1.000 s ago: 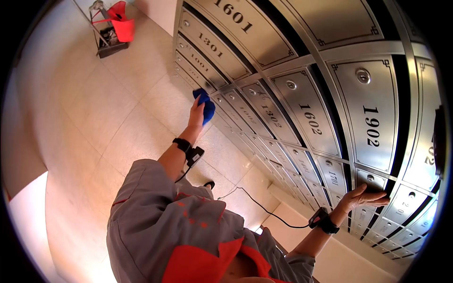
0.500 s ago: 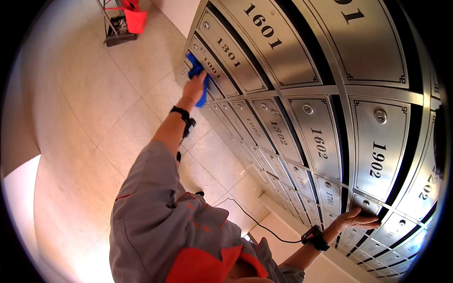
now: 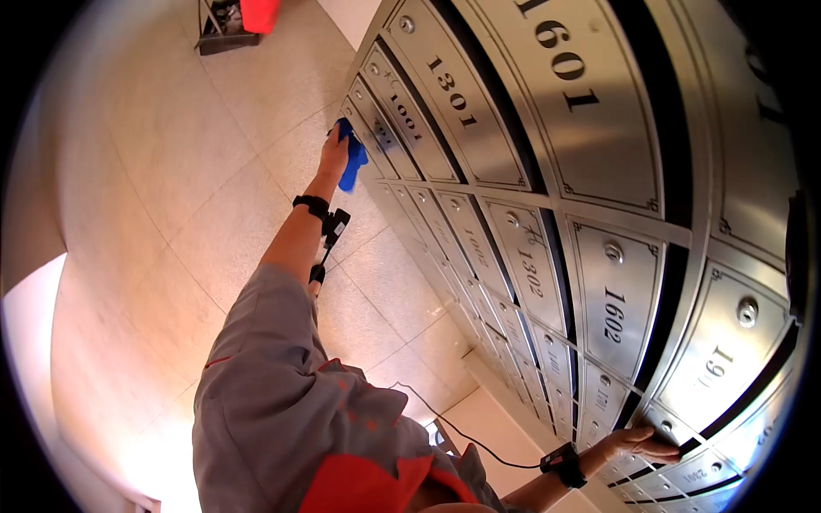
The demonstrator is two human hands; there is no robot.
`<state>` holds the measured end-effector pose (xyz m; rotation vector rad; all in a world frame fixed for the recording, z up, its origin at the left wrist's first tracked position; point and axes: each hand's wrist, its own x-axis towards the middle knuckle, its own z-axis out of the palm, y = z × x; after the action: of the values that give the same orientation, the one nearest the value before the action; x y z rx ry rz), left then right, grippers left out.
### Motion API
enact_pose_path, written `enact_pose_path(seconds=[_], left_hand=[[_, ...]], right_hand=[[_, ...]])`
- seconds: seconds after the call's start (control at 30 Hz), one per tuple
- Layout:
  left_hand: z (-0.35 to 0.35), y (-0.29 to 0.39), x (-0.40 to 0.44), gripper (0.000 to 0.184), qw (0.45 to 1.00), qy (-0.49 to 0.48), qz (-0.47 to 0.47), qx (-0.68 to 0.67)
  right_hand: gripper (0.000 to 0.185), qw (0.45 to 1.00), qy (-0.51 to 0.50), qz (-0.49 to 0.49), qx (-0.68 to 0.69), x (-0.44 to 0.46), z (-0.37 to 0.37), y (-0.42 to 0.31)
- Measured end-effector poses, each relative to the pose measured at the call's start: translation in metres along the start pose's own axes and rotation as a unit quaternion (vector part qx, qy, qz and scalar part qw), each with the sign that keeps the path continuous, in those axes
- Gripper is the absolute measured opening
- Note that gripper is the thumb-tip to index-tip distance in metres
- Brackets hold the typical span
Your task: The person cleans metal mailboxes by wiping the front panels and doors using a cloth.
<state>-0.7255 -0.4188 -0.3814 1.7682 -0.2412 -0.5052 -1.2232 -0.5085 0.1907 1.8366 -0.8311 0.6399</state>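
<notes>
My left hand (image 3: 334,156) grips a blue cloth (image 3: 351,173) beside the lower end of the left-hand column of metal mailboxes. The cloth is bunched in my fingers and hangs past them. Close to it are a low mailbox door (image 3: 380,128) and the door marked 1001 (image 3: 406,115). Higher up and farther right along the bank, my right hand (image 3: 646,445) lies against the mailbox fronts with its fingers stretched out. It appears to hold nothing. Just above it is a small door with a lock (image 3: 667,425).
Mailbox doors such as 1602 (image 3: 614,299) have round locks and dark slots along one edge. On the tiled floor (image 3: 214,171) stands a dark tray-like object (image 3: 227,41) with a red item (image 3: 259,13). A black cable (image 3: 466,434) leads to the device on my right wrist.
My left hand has moved with the blue cloth from beside the 1001 door down to the lower doors. The view has shifted a little; my right hand stays against the mailboxes.
</notes>
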Motion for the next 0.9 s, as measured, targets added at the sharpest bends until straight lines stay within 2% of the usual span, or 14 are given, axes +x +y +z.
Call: enact_pose_path(seconds=[0.03,0.13,0.27,0.3,0.4,0.43,0.53,0.6,0.67,0.7,0.73,0.77,0.87,0.9], left_hand=[[-0.005,0.027,0.0,0.045,0.996,-0.071,-0.056,0.013],[0.005,0.023,0.02,0.049,0.977,-0.074,0.049,0.192],[-0.003,0.027,0.043,0.051,0.942,-0.14,0.051,0.3],[-0.004,0.031,0.047,0.048,0.924,-0.134,0.065,0.353],[-0.007,0.041,0.051,0.043,0.898,-0.16,0.063,0.404],[-0.002,0.027,0.047,0.039,0.9,-0.124,0.099,0.405],[0.023,0.006,0.006,0.038,0.88,-0.212,0.107,0.41],[0.05,-0.024,-0.036,0.04,0.92,-0.24,0.148,0.272],[0.076,-0.039,-0.072,0.042,0.908,-0.275,0.123,0.293],[0.082,-0.03,-0.089,0.048,0.927,-0.25,0.146,0.24],[0.085,-0.02,-0.096,0.047,0.942,-0.244,0.089,0.213],[0.083,-0.015,-0.098,0.047,0.945,-0.241,0.091,0.201],[0.079,0.007,-0.121,0.049,0.968,-0.208,0.053,0.13],[0.077,0.012,-0.132,0.05,0.975,-0.193,0.034,0.104]], right_hand=[[0.066,1.0,-0.003,-0.002,-0.006,0.001,-0.001,-0.002],[0.063,1.0,0.025,-0.011,-0.015,0.0,0.003,-0.002],[0.065,0.999,0.025,-0.008,-0.042,0.0,0.005,-0.009],[0.066,0.999,0.026,-0.011,-0.046,-0.001,0.005,-0.009],[0.067,0.998,0.029,-0.019,-0.05,-0.002,0.005,-0.005],[0.067,0.998,0.029,-0.02,-0.05,-0.003,0.005,-0.003],[0.068,0.998,0.033,-0.027,-0.046,-0.004,0.007,0.005],[0.069,0.998,0.037,-0.031,-0.04,-0.005,0.008,0.012],[0.069,0.999,0.038,-0.02,-0.032,-0.01,0.008,0.014],[0.072,0.999,0.029,0.011,-0.032,-0.013,0.006,0.011],[0.074,0.998,0.02,0.041,-0.032,-0.017,0.005,0.009],[0.076,0.998,0.006,0.03,-0.048,-0.021,0.002,0.01],[0.071,0.988,-0.047,0.128,0.067,-0.044,-0.016,-0.023],[0.069,0.988,-0.039,0.12,0.09,-0.073,-0.014,-0.021]])
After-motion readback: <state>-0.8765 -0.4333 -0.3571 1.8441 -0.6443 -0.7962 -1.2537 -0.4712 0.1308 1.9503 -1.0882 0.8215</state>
